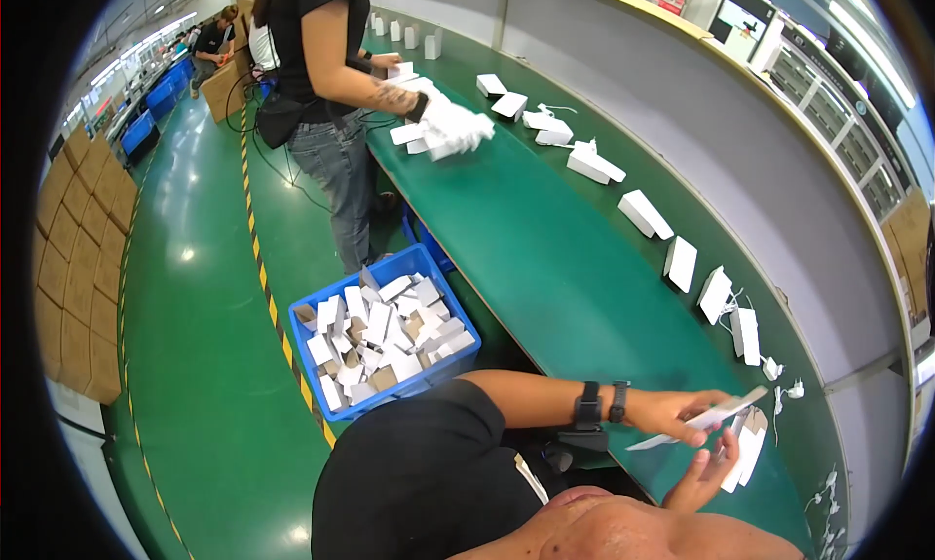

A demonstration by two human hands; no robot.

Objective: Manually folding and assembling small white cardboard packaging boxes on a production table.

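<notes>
My left hand (682, 412), with two dark bands on the wrist, grips a thin white folded carton (726, 411) between thumb and fingers, above the green workbench (584, 297). Just below it is my right hand (703, 474), its fingers parted and nothing seen in them, close to the carton's underside. Beside the right fingers a white box (748, 453) lies on the bench. Small white plug adapters with cables (791, 391) rest past my hands, near the bench's far edge.
Several white boxes, some with cables, line the bench's far side, such as this box (680, 263). A blue bin (458, 360) full of white cartons stands on the floor. A co-worker (331, 83) handles white cartons (453, 127) farther along. Stacked brown boxes (83, 268) stand left.
</notes>
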